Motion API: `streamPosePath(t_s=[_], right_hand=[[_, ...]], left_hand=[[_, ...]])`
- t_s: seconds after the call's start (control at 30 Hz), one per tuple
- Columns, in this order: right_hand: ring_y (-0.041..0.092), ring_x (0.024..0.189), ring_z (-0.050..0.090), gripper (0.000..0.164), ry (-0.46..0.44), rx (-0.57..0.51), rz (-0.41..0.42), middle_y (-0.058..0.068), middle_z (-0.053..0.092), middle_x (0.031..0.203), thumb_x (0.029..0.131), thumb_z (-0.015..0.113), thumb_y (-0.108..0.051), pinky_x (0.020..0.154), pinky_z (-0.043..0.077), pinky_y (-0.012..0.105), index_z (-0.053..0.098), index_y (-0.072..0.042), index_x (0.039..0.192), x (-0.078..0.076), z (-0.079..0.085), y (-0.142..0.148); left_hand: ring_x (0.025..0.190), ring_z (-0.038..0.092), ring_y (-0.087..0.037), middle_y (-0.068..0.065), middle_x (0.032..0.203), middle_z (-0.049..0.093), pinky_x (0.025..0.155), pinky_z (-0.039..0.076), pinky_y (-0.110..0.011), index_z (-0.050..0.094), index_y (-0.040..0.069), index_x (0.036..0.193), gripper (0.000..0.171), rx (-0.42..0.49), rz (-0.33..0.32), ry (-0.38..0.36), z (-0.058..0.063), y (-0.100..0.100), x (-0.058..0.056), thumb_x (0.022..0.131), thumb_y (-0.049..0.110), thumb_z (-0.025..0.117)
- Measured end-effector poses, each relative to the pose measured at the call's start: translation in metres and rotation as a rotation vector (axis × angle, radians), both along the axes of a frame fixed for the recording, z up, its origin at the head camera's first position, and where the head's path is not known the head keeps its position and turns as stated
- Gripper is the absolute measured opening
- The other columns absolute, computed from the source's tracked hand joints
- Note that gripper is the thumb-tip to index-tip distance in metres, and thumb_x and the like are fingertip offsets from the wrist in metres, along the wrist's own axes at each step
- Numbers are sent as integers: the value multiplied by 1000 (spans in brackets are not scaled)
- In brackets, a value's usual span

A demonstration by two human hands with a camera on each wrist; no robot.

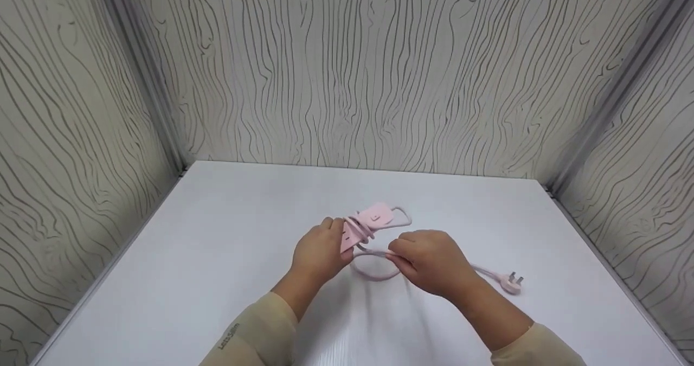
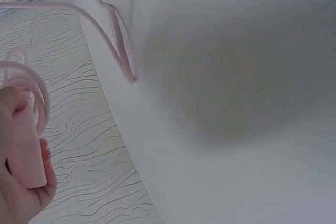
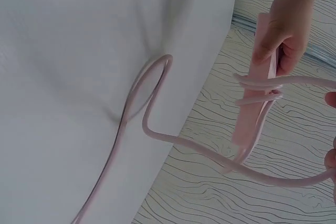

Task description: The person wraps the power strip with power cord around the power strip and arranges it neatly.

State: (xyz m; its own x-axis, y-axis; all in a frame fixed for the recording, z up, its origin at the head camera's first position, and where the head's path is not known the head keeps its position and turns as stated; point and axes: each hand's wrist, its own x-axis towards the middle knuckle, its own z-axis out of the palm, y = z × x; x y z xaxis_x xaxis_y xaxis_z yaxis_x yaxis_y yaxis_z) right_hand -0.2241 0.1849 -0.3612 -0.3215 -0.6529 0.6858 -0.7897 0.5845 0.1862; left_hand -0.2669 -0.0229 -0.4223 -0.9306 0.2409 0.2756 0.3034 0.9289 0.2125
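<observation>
A pink power strip with a switch and socket slots is gripped at its near end by my left hand. Its pink cord is wound a few turns around the middle of the strip. My right hand pinches the cord just right of the strip, with a loop hanging between the hands. In the right wrist view, the turns cross the strip, and loose cord trails over the table. The three-pin plug is right of my right hand, prongs upward.
Both hands are above a white table. Panels with a wood-grain line pattern stand behind it and at both sides, with grey metal posts at the corners.
</observation>
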Motion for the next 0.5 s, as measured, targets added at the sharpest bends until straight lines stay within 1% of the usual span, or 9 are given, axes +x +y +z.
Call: streamPosePath(t_s=[0.1, 0.23, 0.37, 0.5], right_hand=[[5, 48, 40, 13, 12, 14, 3, -9, 47, 57, 72, 72, -15, 45, 37, 23, 59, -16, 71, -3, 4, -4], [6, 48, 43, 13, 13, 36, -9, -8, 49, 57, 74, 71, -16, 46, 39, 24, 59, -15, 70, -6, 9, -8], [8, 48, 41, 14, 8, 59, -42, -7, 49, 57, 76, 70, -19, 45, 38, 24, 58, -15, 68, -6, 13, -12], [8, 49, 41, 14, -2, 81, -58, -8, 50, 57, 76, 70, -19, 46, 38, 24, 58, -16, 68, -8, 15, -17]], left_hand=[[80, 54, -17, -4, 98, 54, 72, 51, -31, 47, 11, 122, 56, -35, -11, 16, -3, 2, 0, 80, 44, 63], [79, 53, -17, -3, 98, 53, 72, 50, -31, 45, 14, 125, 56, -50, -13, 11, -5, 4, 0, 81, 47, 60], [76, 53, -17, -2, 98, 55, 71, 50, -31, 44, 16, 128, 57, -69, -19, 0, -5, 7, 1, 82, 46, 60], [74, 51, -16, -2, 97, 55, 67, 49, -29, 45, 16, 127, 56, -105, -40, -15, -3, 11, 4, 81, 44, 61]])
